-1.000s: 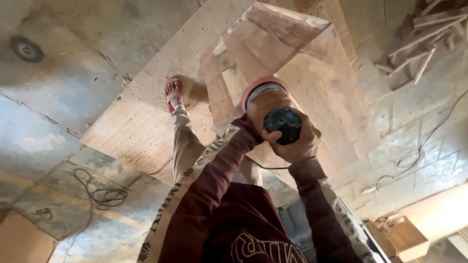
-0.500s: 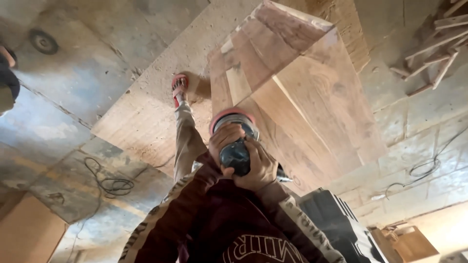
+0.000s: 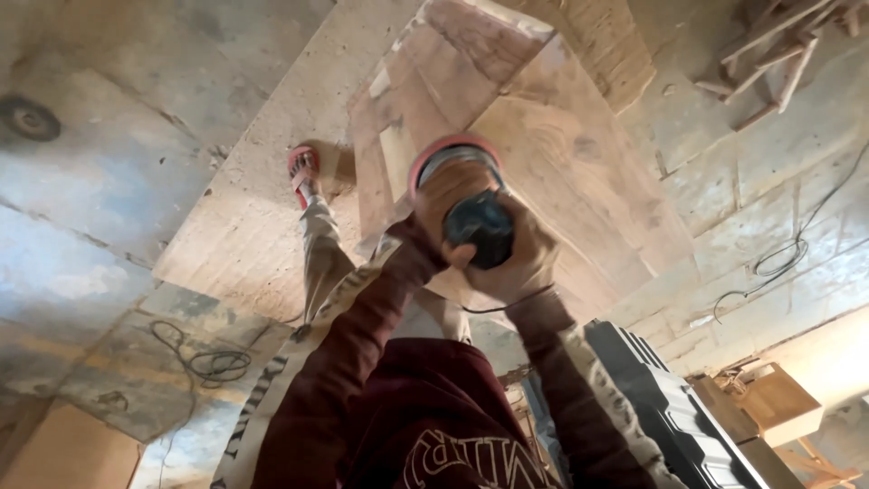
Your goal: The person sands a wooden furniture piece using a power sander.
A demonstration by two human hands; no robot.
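Wooden angular furniture piece (image 3: 561, 163) now carries the round red-padded power sander (image 3: 457, 181) farther up its face than before. Left hand (image 3: 448, 195) and right hand (image 3: 520, 263) both clench it.

Stained concrete floor (image 3: 109, 181) with loose cables (image 3: 204, 362) and scrap wood (image 3: 778, 45).

Sander (image 3: 457, 172) on wooden panel (image 3: 561, 172)
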